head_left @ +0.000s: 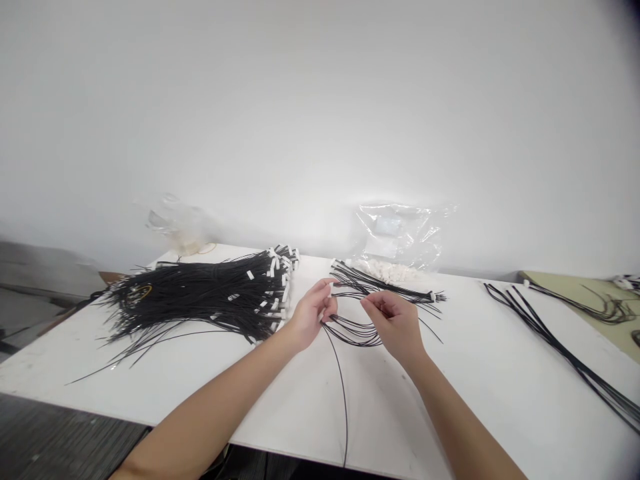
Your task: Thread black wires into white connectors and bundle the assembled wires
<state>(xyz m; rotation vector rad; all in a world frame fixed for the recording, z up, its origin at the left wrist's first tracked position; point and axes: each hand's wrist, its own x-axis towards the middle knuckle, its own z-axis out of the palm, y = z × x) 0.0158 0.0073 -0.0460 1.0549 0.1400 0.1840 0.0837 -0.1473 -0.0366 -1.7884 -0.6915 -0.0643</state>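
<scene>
White table (470, 380), cable heap (200, 293), clear bag (405, 233) behind: left hand (311, 316) and right hand (397, 325) pinch black wires (357, 333).

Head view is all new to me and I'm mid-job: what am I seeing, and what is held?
There's no machine: these are a person's two bare hands, seen from a camera on their head looking forward and down. The left hand and right hand hold looped black wires between them, with a small white piece at the left hand. On the white table, a large wire pile lies left, a smaller bundle beyond the hands, and long wires right. A clear bag is behind the smaller bundle.
</scene>
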